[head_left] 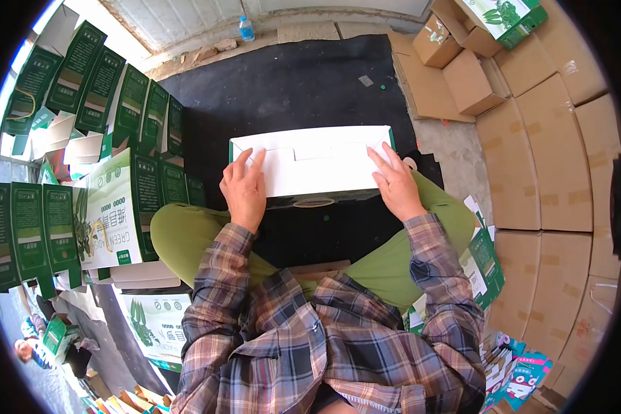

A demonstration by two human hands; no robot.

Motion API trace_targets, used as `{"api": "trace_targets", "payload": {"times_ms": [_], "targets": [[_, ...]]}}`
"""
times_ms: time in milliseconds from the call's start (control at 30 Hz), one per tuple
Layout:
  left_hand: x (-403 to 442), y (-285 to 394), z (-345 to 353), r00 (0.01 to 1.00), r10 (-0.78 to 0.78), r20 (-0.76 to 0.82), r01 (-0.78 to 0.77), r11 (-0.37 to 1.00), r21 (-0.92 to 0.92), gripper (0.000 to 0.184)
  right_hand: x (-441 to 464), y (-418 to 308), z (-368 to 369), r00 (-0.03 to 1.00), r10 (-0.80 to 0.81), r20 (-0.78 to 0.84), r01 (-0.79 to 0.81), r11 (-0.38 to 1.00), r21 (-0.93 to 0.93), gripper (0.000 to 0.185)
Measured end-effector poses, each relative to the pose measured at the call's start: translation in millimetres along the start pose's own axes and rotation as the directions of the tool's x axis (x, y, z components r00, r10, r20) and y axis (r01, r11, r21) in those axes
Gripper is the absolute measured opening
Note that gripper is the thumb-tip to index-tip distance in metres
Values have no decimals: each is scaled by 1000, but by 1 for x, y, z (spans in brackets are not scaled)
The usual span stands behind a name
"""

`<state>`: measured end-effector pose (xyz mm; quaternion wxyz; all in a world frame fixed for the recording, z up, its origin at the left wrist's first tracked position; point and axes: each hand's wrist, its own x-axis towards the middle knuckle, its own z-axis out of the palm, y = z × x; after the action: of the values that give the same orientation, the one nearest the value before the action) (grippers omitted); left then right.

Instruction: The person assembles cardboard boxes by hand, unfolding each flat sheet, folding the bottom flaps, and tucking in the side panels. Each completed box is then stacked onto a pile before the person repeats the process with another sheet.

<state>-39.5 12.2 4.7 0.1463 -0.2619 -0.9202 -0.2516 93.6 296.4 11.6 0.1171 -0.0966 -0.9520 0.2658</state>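
Observation:
A carton [314, 169] with a white interlocking-flap panel facing up stands in front of me between my bent knees. Green shows at its upper corners, and a cord handle [313, 203] lies on its dark near side. My left hand [245, 192] rests at the carton's left end, fingers apart, fingertips on the white panel. At the right end, my right hand [397, 185] has its fingers stretched out and spread over the panel's corner. Neither hand is visibly wrapped round the carton. Its underside is hidden.
Green-and-white printed cartons [114, 207] stand in rows on the left. Brown cardboard boxes [555, 152] are stacked at the right, and an opened one [472, 83] lies beyond. Black sheeting [283, 83] covers the floor. A water bottle [246, 29] stands by the wall. Another person [26, 350] is at lower left.

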Motion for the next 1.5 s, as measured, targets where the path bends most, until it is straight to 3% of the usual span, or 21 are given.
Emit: {"api": "trace_targets", "payload": {"times_ms": [67,133,233,533,700,767,800,833,867,900,933,1000,1067,1100,1133,1200,1267,1300,1400,1467,1500], "targets": [[-3,-5,0,996,91,18,-92,993,69,44,-2,-11,-8,998,-34,50,39,995,-94,55],[-1,6,-16,964,186,188,-198,979,47,43,-3,-14,-9,992,-64,107,82,980,-181,58],[-3,7,-14,961,174,215,-190,980,57,47,0,-14,-8,991,-23,132,44,985,-164,63],[-1,0,-13,913,170,370,-217,972,89,52,-1,-10,-3,987,-75,143,106,969,-222,49],[-3,3,-19,916,173,361,-213,974,73,51,-4,-15,-10,980,-6,197,45,980,-193,50],[-3,2,-23,923,188,335,-218,975,54,49,-7,-15,-16,993,-26,114,40,991,-128,49],[-5,-5,-23,978,110,174,-94,991,-100,50,-7,-13,-20,999,-38,38,40,997,-59,49],[-5,-14,-21,1000,0,24,6,963,-270,50,-4,-6,-20,999,-41,32,43,997,-63,49],[-1,-31,-13,995,-87,-52,63,932,-357,49,0,7,-15,985,143,-94,-121,970,209,47],[2,-43,-10,943,-331,-34,280,845,-456,46,4,23,-9,924,346,-163,-232,845,481,46],[5,-53,-6,835,-550,10,466,697,-545,44,6,45,-6,874,483,-48,-398,769,500,44],[10,-71,3,660,-678,323,673,344,-655,46,19,54,-10,615,677,404,-768,398,501,54],[0,-97,26,522,-576,628,800,75,-596,56,18,84,14,630,670,393,-774,499,390,60],[-5,-104,43,515,-508,690,810,26,-585,59,10,151,67,590,675,443,-793,380,476,59],[-10,-107,51,501,-436,748,824,-22,-565,63,10,146,63,597,672,439,-788,385,481,59],[-7,-90,33,491,-422,762,824,-60,-563,66,0,120,51,572,598,561,-796,238,557,56],[-1,-84,25,529,-246,812,779,-239,-580,60,3,94,30,586,595,551,-779,224,586,54],[4,-80,19,527,-245,814,780,-242,-577,60,7,87,20,616,614,494,-748,259,611,55],[14,-74,3,750,-291,593,595,-94,-798,50,22,78,2,629,662,407,-741,353,572,56],[13,-73,-11,798,-246,550,546,-92,-833,47,19,54,-21,760,579,295,-469,175,866,54],[10,-83,-5,800,-248,546,542,-92,-835,47,22,65,-15,794,521,314,-418,92,904,54]]}}
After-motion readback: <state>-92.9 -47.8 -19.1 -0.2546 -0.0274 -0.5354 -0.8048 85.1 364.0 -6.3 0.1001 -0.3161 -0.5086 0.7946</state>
